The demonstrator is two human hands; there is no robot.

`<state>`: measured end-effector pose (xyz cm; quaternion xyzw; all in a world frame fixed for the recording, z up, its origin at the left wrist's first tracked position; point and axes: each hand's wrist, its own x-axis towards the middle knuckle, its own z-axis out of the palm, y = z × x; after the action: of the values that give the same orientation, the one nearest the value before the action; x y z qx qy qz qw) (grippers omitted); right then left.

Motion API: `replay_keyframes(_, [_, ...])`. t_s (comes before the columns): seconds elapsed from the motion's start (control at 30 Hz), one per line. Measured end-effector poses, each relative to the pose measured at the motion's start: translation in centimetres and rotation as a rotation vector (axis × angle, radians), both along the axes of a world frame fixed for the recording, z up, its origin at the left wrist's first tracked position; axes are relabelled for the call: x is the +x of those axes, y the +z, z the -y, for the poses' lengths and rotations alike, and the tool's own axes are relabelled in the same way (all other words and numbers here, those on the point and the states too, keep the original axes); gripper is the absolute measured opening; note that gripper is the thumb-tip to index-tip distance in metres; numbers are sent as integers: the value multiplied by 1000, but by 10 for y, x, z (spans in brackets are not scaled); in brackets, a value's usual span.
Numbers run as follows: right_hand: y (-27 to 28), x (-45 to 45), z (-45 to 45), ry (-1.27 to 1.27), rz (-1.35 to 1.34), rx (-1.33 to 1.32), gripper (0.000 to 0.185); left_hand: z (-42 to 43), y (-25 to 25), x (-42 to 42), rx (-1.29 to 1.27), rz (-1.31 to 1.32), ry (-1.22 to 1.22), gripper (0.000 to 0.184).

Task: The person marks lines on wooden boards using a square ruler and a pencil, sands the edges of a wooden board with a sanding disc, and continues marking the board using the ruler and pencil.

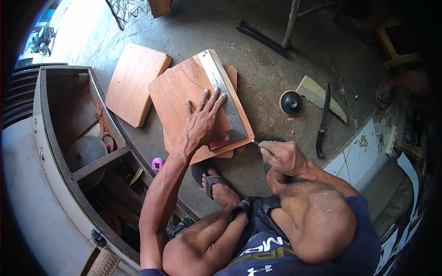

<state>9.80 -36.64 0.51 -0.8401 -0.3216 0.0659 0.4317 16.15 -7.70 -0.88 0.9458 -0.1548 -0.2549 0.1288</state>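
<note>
My left hand (202, 118) lies spread on a reddish wooden board (172, 96), its fingers over a metal try square (223, 87) and its thumb near the square's red and dark handle (220, 143). The square's long blade runs along the board's right side. More boards lie beneath this one. My right hand (283, 155) is closed just off the board's lower right corner, pinching a thin greenish pencil-like tool (256, 143) whose tip points toward the corner. Most of the tool is hidden in the fingers.
Left stands another wooden stack (133, 85); a metal cabinet (103, 163) holds discs. A pink tape measure (158, 163) lies near my left forearm. Right are a round black pad (291, 102), a knife (323, 122), and a dark bar (262, 39). Another person's foot (382, 94) is at far right.
</note>
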Motion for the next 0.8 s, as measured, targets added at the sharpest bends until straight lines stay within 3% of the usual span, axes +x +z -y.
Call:
replay_keyframes(0.03, [4, 0, 2, -117, 15, 99, 29, 0, 0, -3, 3, 2, 3, 136])
replay_keyframes(0.17, [5, 10, 5, -336, -177, 72, 26, 5, -4, -36, -32, 72, 27, 117])
replay_keyframes(0.23, [-2, 13, 12, -354, -200, -10, 25, 8, -10, -64, -47, 87, 45, 108])
replay_keyframes(0.3, [-24, 12, 18, -408, -162, -131, 26, 10, -19, -88, -86, 209, 122, 87])
replay_keyframes(0.37, [-40, 8, 31, -423, -226, -198, 26, 10, -28, -104, -126, 306, 194, 84])
replay_keyframes(0.47, [-43, 10, 52, -272, -373, -540, 27, 5, -36, -115, -162, 400, 239, 80])
replay_keyframes(0.5, [-43, 13, 53, -254, -364, -543, 27, 2, -37, -117, -176, 430, 245, 78])
replay_keyframes(0.57, [-43, 22, 54, -460, -228, -428, 32, -10, -40, -115, -171, 497, 251, 75])
replay_keyframes(0.6, [-46, 33, 57, -498, -253, -469, 46, -17, -40, -111, -162, 539, 253, 74])
replay_keyframes(0.63, [-51, 41, 55, -482, -242, -475, 46, -25, -41, -106, -133, 568, 250, 73])
replay_keyframes(0.7, [-66, 52, 50, -580, 20, -667, 62, -37, -47, -92, -80, 628, 234, 70])
replay_keyframes(0.73, [-82, 56, 53, -595, -61, -682, 70, -41, -49, -88, -56, 644, 228, 69])
replay_keyframes(0.8, [-100, 62, 59, -577, -33, -691, 70, -42, -56, -76, -16, 672, 236, 67])
